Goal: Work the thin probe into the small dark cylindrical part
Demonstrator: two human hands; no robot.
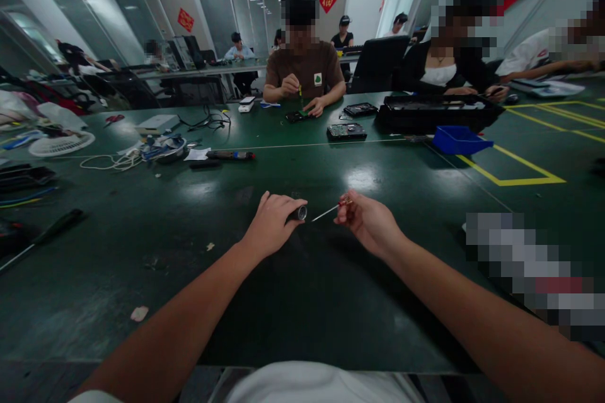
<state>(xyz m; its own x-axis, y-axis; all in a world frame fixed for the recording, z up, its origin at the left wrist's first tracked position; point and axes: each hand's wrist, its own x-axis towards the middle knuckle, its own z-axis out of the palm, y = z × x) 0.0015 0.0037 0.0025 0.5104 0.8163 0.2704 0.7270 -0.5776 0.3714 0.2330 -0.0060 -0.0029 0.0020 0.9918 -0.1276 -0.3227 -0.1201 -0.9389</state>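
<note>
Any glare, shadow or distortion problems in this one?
Head view: overhead glare leaves pale patches on the table; shadow darkens it beneath the right forearm; wide-angle distortion tilts the windows; pixelation covers several heads and something at right; the small screwdriver shows, but its tip is too small to judge.

In front of me I see a blue plastic tray (460,140), a long black box (439,114) and a white round grille (61,144) on the green table (302,170).

Left hand (273,221) grips dark cylinder (299,213); right hand (367,219) holds thin screwdriver (327,212), tip near cylinder.
</note>
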